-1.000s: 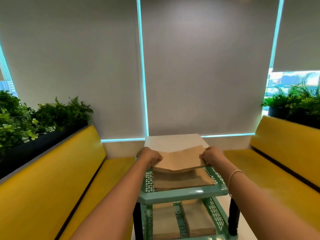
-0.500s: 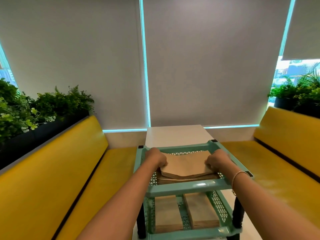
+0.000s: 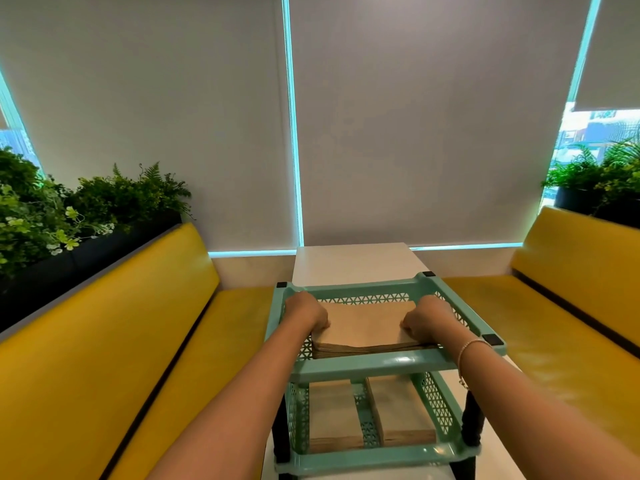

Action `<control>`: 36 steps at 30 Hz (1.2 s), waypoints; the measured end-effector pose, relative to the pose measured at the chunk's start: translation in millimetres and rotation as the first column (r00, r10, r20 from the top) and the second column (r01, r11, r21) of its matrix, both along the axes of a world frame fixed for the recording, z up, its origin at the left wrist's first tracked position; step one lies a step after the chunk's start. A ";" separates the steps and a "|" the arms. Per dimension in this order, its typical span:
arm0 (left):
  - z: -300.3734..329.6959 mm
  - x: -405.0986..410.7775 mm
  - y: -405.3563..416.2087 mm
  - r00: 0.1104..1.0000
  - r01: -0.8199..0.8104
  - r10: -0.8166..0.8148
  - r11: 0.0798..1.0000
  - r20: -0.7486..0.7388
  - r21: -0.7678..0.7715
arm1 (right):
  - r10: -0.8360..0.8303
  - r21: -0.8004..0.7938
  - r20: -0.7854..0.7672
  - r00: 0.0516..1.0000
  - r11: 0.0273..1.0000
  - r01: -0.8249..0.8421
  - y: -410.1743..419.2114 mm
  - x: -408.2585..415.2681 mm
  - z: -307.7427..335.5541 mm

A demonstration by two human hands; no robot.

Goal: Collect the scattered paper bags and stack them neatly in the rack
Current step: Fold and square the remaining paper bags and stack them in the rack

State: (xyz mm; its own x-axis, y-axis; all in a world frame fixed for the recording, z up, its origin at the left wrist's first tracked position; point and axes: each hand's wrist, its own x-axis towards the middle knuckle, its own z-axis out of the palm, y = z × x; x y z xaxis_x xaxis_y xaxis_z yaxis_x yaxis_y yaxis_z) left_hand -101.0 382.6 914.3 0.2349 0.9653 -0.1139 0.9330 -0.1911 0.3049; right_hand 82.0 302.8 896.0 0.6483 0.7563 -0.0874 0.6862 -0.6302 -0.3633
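Fingers of both hands curl down over the two short ends of a stack of brown paper bags — the left hand gripping the left end, the right hand gripping the right end, knuckles up and fingertips tucked out of sight along the stack's sides. That stack lies flat in the top tray of a mint-green plastic rack, its long edge running just behind the front rim. Judging by the look of it, the paper is light, thin and dry, so a single bag would flop and slide, while the pile as a whole should behave like a soft, slightly springy slab; the front edge shows many fine layers and sags a little in the middle. Holding at the two ends, as now, seems the sensible grip — squeezing inward should square the edges, though too much pressure could buckle the middle or crease the top sheet. Surfaces look matte and a bit slippery against each other. Below, the lower tray carries two more flat piles of bags side by side, apart from one another. Trays have perforated triangular-lattice walls and smooth glossy rims, joined by dark corner posts. Beneath the rack stands a white table, smooth and plain, flanked by glossy yellow padded benches.
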 end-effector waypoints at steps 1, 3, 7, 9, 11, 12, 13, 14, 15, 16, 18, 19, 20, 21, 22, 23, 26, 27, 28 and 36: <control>-0.9 0.0 0.3 1.000 -0.009 0.009 1.000 -0.002 0.004 | 0.002 0.001 -0.002 1.000 1.000 -0.002 0.3 -0.7 -0.3; -2.0 -0.3 -1.0 1.000 -0.019 0.019 1.000 0.003 -0.006 | -0.002 0.014 -0.013 1.000 1.000 0.002 0.3 -1.2 -1.4; -2.2 -0.6 -3.6 0.996 -0.049 0.052 0.998 0.066 -0.037 | -0.009 0.024 -0.004 1.000 1.000 0.009 1.2 -2.3 -3.5; 0.3 -1.3 -6.9 0.990 -0.038 0.046 0.997 0.130 -0.064 | -0.016 0.025 0.001 1.000 1.000 0.016 1.6 -3.3 -3.4; 5.1 -1.0 -11.7 0.977 0.025 0.002 0.992 0.212 -0.127 | -0.022 0.035 -0.007 1.000 0.999 0.022 2.1 -3.7 -3.0; 8.3 -1.3 -15.2 0.970 0.060 -0.017 0.984 0.243 -0.170 | -0.026 0.040 -0.014 1.000 0.999 0.026 1.8 -3.2 -3.2; 11.6 -1.8 -18.7 0.967 0.087 -0.032 0.974 0.251 -0.209 | -0.029 0.044 -0.019 0.999 0.999 0.030 2.2 -3.4 -3.3; 14.3 -2.8 -21.6 0.971 0.111 -0.054 0.964 0.231 -0.241 | -0.032 0.046 -0.022 0.999 0.998 0.033 1.6 -3.5 -3.0; 16.0 -3.3 -23.3 0.977 0.130 -0.078 0.954 0.197 -0.270 | -0.036 0.050 -0.023 0.999 0.998 0.037 1.4 -3.7 -2.6; 16.1 -3.7 -24.2 0.982 0.146 -0.105 0.946 0.156 -0.288 | -0.039 0.050 -0.023 0.999 0.998 0.040 1.4 -3.9 -2.5; 14.1 -2.3 -24.8 0.986 0.167 -0.158 0.948 0.057 -0.271 | -0.040 0.038 -0.011 0.999 0.998 0.041 1.3 -5.0 -1.8; 13.1 -1.3 -24.6 0.983 0.179 -0.183 0.955 0.002 -0.238 | -0.039 0.031 0.000 0.999 0.999 0.039 1.9 -6.0 -1.3; 12.5 -0.7 -24.9 0.977 0.192 -0.207 0.959 -0.054 -0.207 | -0.039 0.024 0.008 0.999 0.999 0.039 2.1 -6.9 -0.9; 12.8 0.4 -25.3 0.969 0.201 -0.223 0.961 -0.102 -0.188 | -0.040 0.019 0.013 0.999 0.999 0.039 2.4 -7.9 -0.4; 13.6 0.9 -26.4 0.962 0.211 -0.235 0.963 -0.139 -0.170 | -0.039 0.014 0.018 0.999 0.999 0.039 2.5 -8.8 0.3; 15.0 1.5 -28.0 0.956 0.219 -0.243 0.964 -0.165 -0.152 | -0.035 0.008 0.025 0.999 0.999 0.035 2.5 -9.7 0.9; 17.1 1.6 -31.3 0.944 0.230 -0.253 0.965 -0.213 -0.127 | -0.021 0.005 0.051 0.999 1.000 0.020 1.7 -10.2 1.9; 17.2 1.3 -31.7 0.940 0.231 -0.255 0.964 -0.224 -0.130 | -0.021 0.017 0.049 0.999 1.000 0.020 1.5 -9.5 1.9; 17.1 0.7 -31.8 0.939 0.231 -0.257 0.964 -0.228 -0.135 | -0.023 0.028 0.044 0.999 0.999 0.022 1.6 -8.8 1.5; 12.4 -3.2 -26.6 0.982 0.184 -0.188 0.968 -0.007 -0.171 | -0.017 0.031 0.045 0.999 0.999 0.015 1.3 -8.4 -1.5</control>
